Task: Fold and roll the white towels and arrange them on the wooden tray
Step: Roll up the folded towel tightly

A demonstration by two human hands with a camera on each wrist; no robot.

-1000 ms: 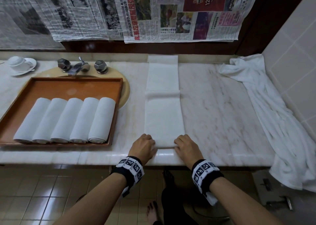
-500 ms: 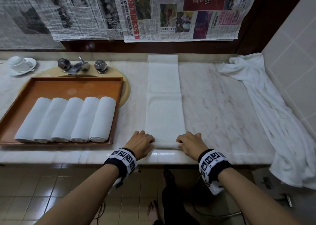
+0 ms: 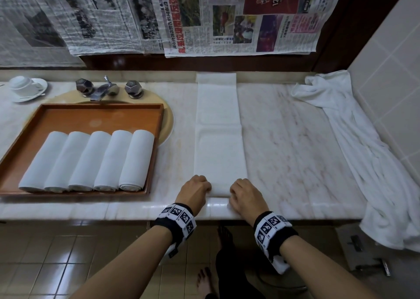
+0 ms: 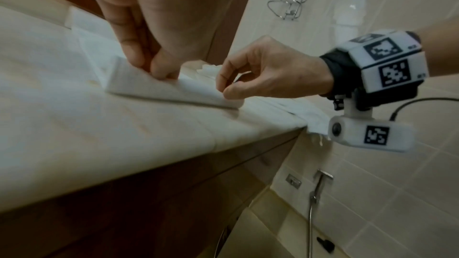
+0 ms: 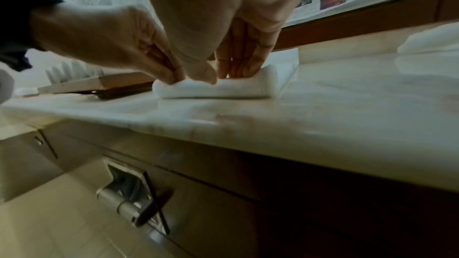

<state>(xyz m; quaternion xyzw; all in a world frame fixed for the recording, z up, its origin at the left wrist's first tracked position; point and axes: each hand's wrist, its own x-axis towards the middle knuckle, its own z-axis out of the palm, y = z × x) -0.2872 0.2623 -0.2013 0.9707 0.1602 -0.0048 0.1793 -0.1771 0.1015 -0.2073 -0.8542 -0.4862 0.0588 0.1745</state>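
Both hands on near end of folded towel, roll just started at counter edge.

Left hand (image 3: 196,190) and right hand (image 3: 244,195) have fingers curled, pinching the near end of the folded towel (image 3: 219,153), which is turned up into a small roll; the rest lies flat, running back to the wall across the marble counter (image 3: 291,144). Left of it, wooden tray (image 3: 102,114) holds five rolled towels (image 3: 91,160) side by side. Loose towel (image 3: 363,139) lies along the right wall. Tap (image 3: 104,89) and cup (image 3: 22,85) at back left.
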